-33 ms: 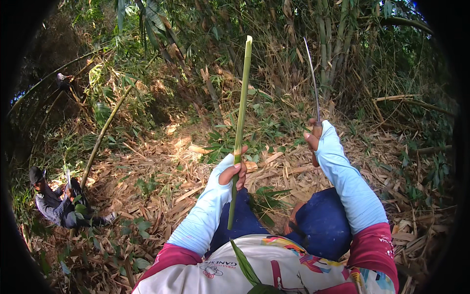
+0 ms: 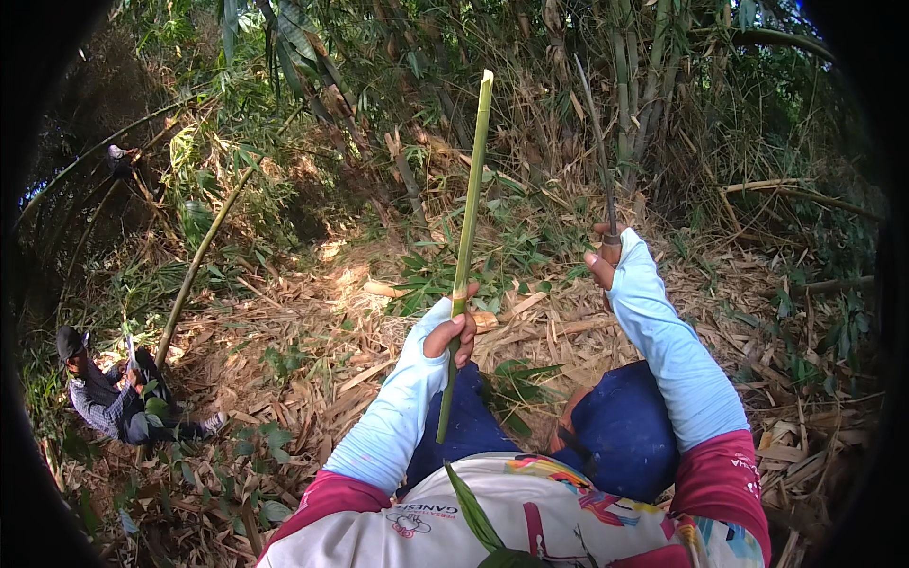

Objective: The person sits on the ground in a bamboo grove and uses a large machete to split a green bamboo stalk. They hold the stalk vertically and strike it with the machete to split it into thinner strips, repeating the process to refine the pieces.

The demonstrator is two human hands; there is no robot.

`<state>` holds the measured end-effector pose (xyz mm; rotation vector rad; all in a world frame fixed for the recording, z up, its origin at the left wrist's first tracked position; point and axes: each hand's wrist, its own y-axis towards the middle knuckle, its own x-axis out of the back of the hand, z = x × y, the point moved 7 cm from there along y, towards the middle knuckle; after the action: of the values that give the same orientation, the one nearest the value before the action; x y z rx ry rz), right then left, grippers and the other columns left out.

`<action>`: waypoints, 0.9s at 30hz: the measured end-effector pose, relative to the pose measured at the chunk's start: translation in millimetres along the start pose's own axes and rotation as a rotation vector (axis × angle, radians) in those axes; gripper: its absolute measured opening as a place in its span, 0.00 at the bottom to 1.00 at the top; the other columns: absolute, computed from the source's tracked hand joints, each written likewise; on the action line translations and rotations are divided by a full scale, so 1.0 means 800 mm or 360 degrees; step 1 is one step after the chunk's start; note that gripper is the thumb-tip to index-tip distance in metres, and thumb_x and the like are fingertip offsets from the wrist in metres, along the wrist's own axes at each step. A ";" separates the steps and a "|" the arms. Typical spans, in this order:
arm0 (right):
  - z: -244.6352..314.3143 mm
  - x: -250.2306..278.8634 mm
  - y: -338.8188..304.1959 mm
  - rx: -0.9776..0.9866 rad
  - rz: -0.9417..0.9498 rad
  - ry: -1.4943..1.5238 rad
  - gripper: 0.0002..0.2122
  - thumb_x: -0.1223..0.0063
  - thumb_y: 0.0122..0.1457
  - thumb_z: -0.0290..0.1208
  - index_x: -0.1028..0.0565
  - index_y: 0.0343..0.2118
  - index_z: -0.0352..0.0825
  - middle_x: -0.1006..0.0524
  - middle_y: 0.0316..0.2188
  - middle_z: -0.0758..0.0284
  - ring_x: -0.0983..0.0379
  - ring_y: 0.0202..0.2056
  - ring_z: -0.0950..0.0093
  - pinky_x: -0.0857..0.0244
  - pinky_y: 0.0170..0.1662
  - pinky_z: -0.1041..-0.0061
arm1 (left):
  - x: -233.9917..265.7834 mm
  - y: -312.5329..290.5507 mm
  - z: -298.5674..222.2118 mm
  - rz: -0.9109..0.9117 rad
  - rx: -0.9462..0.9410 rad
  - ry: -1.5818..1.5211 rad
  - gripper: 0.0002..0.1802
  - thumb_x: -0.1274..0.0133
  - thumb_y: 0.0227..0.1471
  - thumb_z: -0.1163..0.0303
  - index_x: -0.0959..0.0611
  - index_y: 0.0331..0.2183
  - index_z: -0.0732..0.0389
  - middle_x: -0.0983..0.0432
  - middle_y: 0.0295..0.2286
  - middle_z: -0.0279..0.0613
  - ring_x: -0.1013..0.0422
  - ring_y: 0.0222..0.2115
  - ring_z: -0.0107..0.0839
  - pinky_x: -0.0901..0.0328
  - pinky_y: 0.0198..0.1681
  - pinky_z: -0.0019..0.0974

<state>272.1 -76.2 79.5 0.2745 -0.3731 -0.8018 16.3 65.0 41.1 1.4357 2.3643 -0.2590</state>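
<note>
Knife (image 2: 607, 180) tipped slightly leftward; raised right grip (image 2: 606, 262) closed round it, left grip (image 2: 452, 331) clasping near-upright green stalk (image 2: 472, 194).

Left arm cover (image 2: 379, 431): you wear a snug light-blue tube, finely ringed with creases, reaching onto your left hand (image 2: 456, 336) and leaving its fingers bare.
Right arm cover (image 2: 668, 350): yours matches in light blue, wrinkled toward the elbow, and runs onto your right hand (image 2: 606, 263), its fingers also uncovered.
Shirt sleeves (image 2: 717, 478): crimson, ending above your arm covers; your right one carries small white lettering.
Shirt front (image 2: 369, 540): off-white, with a small outlined emblem, dark lettering, crimson bars and a patchwork of yellow, pink, orange and blue.
Trousers (image 2: 627, 421): deep blue, lightly flecked with pale specks.
</note>
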 end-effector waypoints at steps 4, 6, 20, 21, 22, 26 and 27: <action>0.055 -0.001 -0.015 0.0385 -0.0059 -0.0601 0.14 0.42 0.54 0.24 0.28 0.44 0.34 0.30 0.22 0.69 0.34 0.24 0.79 0.37 0.29 0.78 | -0.005 -0.008 0.021 -0.0017 0.0055 0.0214 0.36 0.53 0.61 0.52 0.40 0.62 0.65 0.39 0.21 0.33 0.43 0.14 0.21 0.45 0.18 0.25; 0.035 -0.011 0.011 0.0007 0.0239 -0.1154 0.13 0.42 0.51 0.23 0.25 0.41 0.37 0.25 0.24 0.65 0.29 0.25 0.71 0.33 0.31 0.74 | -0.016 -0.017 0.032 0.0048 0.0123 0.0322 0.36 0.54 0.61 0.48 0.37 0.61 0.64 0.40 0.20 0.30 0.45 0.15 0.19 0.47 0.18 0.24; 0.049 0.015 0.005 0.0041 0.0297 -0.1729 0.13 0.39 0.44 0.27 0.25 0.35 0.36 0.21 0.28 0.57 0.22 0.32 0.56 0.28 0.34 0.62 | -0.020 -0.065 0.061 0.0165 0.0295 0.0593 0.40 0.50 0.57 0.42 0.33 0.59 0.62 0.39 0.17 0.29 0.44 0.14 0.19 0.48 0.17 0.23; 0.055 0.018 0.007 0.0074 0.0258 -0.1742 0.13 0.40 0.45 0.27 0.24 0.35 0.36 0.21 0.28 0.57 0.22 0.31 0.57 0.28 0.33 0.62 | -0.018 -0.065 0.061 0.0150 0.0320 0.0608 0.41 0.50 0.56 0.41 0.33 0.58 0.63 0.39 0.17 0.29 0.44 0.14 0.19 0.48 0.17 0.24; 0.057 0.022 0.014 0.0107 0.0219 -0.1754 0.13 0.40 0.45 0.27 0.24 0.36 0.37 0.21 0.28 0.58 0.22 0.31 0.58 0.28 0.33 0.62 | -0.019 -0.068 0.060 0.0160 0.0330 0.0611 0.41 0.50 0.56 0.41 0.33 0.58 0.63 0.39 0.17 0.29 0.44 0.14 0.19 0.48 0.17 0.24; 0.027 0.069 0.044 -0.0348 0.0426 -0.1782 0.11 0.41 0.48 0.32 0.21 0.35 0.37 0.20 0.33 0.58 0.22 0.38 0.60 0.27 0.39 0.67 | -0.020 -0.068 0.065 0.0225 0.0323 0.0596 0.41 0.49 0.56 0.41 0.33 0.58 0.64 0.39 0.17 0.29 0.44 0.14 0.19 0.48 0.17 0.24; 0.033 0.056 0.037 -0.0227 0.0397 -0.1790 0.11 0.40 0.47 0.31 0.22 0.35 0.36 0.20 0.32 0.59 0.22 0.35 0.61 0.27 0.38 0.66 | -0.015 -0.069 0.066 0.0213 0.0324 0.0605 0.41 0.49 0.56 0.41 0.33 0.58 0.64 0.39 0.17 0.29 0.44 0.14 0.19 0.48 0.17 0.24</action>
<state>308.8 -92.2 124.3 -0.3912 -1.3671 -0.6672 -16.1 11.3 -4.4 1.8741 2.5792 -0.2115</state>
